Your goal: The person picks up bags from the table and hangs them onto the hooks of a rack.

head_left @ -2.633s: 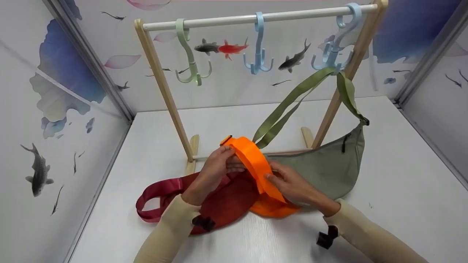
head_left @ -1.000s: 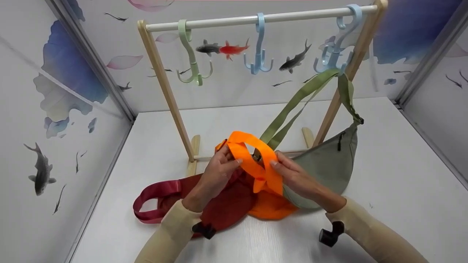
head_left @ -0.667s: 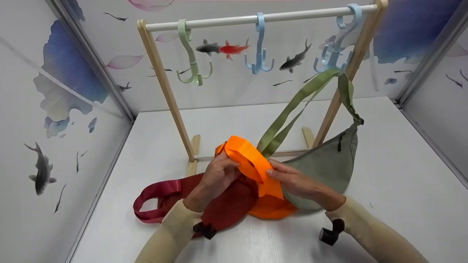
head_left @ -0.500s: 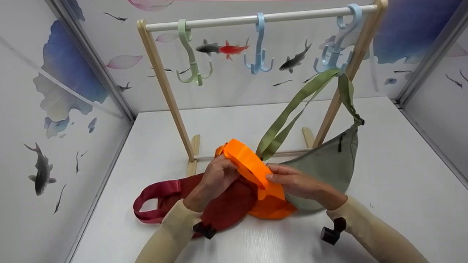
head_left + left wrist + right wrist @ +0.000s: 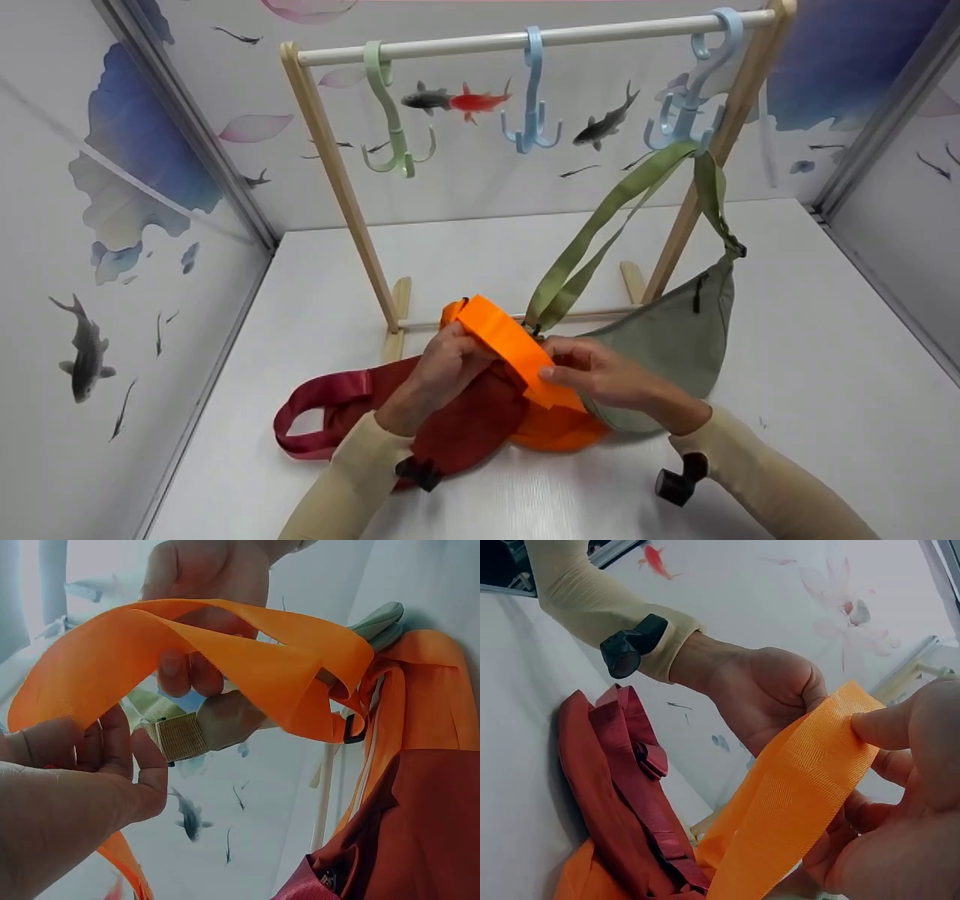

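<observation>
My left hand (image 5: 450, 367) pinches the left part of a wide orange bag strap (image 5: 510, 341), which arches between both hands. On its right side, my right hand (image 5: 604, 371) pinches the same strap, thumb (image 5: 881, 727) on its outer face in the right wrist view. A black slider buckle (image 5: 354, 729) shows on the strap in the left wrist view. The strap's orange bag (image 5: 559, 427) lies below on the table, partly covered by a dark red bag (image 5: 472, 416). Just behind my right hand is a grey-green bag (image 5: 667, 352).
A wooden rack (image 5: 337, 172) with a white rail (image 5: 457, 46) stands behind the bags. From the rail hang a green hook (image 5: 394, 120), a blue hook (image 5: 532, 97) and another blue hook (image 5: 686, 109), which bears the green strap (image 5: 600, 225). The red strap loop (image 5: 300, 420) lies left.
About a second ago the orange loop was spread wide and higher; now it is lower and narrower. My right hand has shifted slightly down and left along the strap. The green bag stays on its hook.
</observation>
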`<state>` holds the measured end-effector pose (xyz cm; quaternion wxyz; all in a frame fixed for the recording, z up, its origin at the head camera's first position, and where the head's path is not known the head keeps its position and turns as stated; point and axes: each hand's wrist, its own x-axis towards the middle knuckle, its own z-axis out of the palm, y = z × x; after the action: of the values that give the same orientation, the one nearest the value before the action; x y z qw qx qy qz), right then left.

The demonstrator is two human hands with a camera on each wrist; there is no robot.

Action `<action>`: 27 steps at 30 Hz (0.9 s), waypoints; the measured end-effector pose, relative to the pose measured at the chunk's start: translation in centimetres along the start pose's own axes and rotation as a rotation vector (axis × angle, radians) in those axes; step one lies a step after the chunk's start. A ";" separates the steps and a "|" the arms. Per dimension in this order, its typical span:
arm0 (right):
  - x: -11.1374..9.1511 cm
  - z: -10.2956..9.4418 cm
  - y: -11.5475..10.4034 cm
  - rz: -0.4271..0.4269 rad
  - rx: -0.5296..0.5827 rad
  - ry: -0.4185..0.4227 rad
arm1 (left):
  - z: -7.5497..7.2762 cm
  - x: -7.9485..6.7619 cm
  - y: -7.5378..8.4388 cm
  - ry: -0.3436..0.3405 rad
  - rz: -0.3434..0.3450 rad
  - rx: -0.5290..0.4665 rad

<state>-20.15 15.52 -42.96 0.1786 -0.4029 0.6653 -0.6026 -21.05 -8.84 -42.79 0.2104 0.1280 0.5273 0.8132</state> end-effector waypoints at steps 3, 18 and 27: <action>0.1 0.2 -0.1 -0.047 -0.123 0.075 | -0.4 -0.1 0.1 -0.068 0.022 0.045; -0.1 1.0 -1.2 -0.102 -0.258 0.285 | -1.3 -0.8 0.6 -0.186 -0.163 0.312; 0.1 -0.2 -1.8 -0.100 -0.050 0.172 | -1.4 -1.6 2.1 -0.231 -0.400 0.587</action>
<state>-19.84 15.68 -41.19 0.0805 -0.3868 0.6720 -0.6264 -20.67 -11.53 -41.45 0.3776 0.1684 0.7253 0.5505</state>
